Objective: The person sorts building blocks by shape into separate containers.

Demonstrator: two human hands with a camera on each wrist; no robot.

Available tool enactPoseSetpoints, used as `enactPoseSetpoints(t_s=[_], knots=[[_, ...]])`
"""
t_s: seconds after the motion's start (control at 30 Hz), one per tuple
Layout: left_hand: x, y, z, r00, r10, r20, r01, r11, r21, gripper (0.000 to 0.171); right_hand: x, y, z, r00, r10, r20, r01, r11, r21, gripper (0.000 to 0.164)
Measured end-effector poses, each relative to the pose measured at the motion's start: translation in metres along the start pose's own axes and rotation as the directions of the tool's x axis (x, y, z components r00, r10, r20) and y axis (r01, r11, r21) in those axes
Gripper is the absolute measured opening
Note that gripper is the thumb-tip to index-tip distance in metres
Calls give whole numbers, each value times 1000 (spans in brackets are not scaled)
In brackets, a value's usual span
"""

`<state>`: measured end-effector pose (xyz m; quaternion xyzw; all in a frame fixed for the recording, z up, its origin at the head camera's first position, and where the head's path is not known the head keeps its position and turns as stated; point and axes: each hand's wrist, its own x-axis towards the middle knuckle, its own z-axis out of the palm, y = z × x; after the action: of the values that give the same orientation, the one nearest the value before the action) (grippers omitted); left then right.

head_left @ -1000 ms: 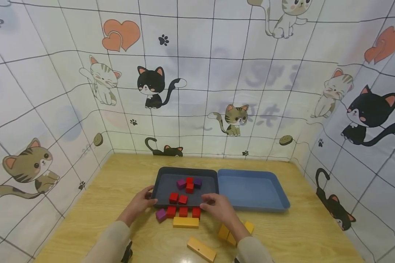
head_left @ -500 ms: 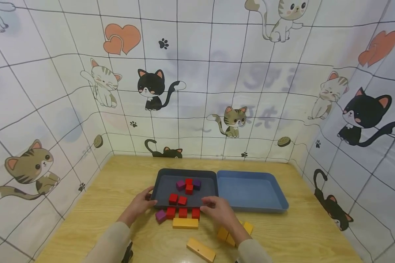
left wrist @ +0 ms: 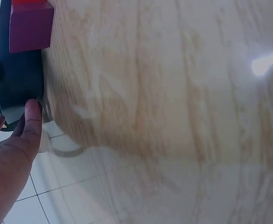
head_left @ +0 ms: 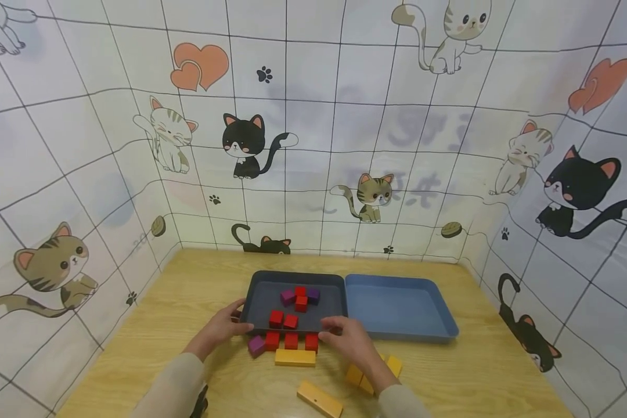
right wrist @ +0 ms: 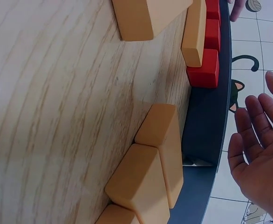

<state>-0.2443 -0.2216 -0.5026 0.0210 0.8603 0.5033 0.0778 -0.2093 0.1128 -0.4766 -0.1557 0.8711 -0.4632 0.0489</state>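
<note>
My left hand [head_left: 220, 326] grips the near left corner of a dark grey tray [head_left: 263, 296], thumb [left wrist: 32, 119] against its front wall in the left wrist view. Inside the tray, two red cubes [head_left: 276, 319] lie near the front, with a cluster of red and purple cubes [head_left: 301, 303] farther back. My right hand [head_left: 349, 341] is at the near right corner, its fingers [right wrist: 257, 123] loosely bent with nothing in them in the right wrist view. Along the tray's front stand three red cubes [head_left: 291, 341] and a tilted purple cube [head_left: 257, 346], with a yellow block [head_left: 295, 358] before them.
A blue tray [head_left: 397, 307] sits right beside the dark one. Another yellow block [head_left: 320, 399] lies nearer me, and several more yellow blocks [right wrist: 143, 175] are grouped under my right forearm. Cat-patterned cloth walls [head_left: 308, 145] enclose the wooden table [head_left: 198, 270].
The head view has tilted slightly. Both hands, the trays and the blocks keep their places.
</note>
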Motion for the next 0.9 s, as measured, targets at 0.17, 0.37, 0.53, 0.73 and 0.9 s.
enactPoseSetpoints(t_s=[0.17, 0.37, 0.53, 0.73, 0.9], knots=[[3, 0, 2, 1000, -7, -15, 8, 999, 38, 75, 0, 4, 2, 1000, -1, 1, 1, 1000, -5, 39], [5, 3, 3, 1000, -5, -27, 7, 997, 75, 71, 0, 6, 3, 1000, -9, 0, 9, 1000, -17, 39], [8, 3, 2, 999, -7, -31, 10, 995, 103, 68, -1, 6, 4, 1000, 9, 0, -9, 1000, -28, 38], [9, 4, 3, 999, -28, -42, 33, 990, 135, 67, -1, 7, 6, 999, 33, 6, -33, 999, -29, 36], [7, 6, 4, 999, -24, -44, 30, 990, 135, 66, -1, 10, 8, 999, 29, 16, -28, 998, -56, 32]])
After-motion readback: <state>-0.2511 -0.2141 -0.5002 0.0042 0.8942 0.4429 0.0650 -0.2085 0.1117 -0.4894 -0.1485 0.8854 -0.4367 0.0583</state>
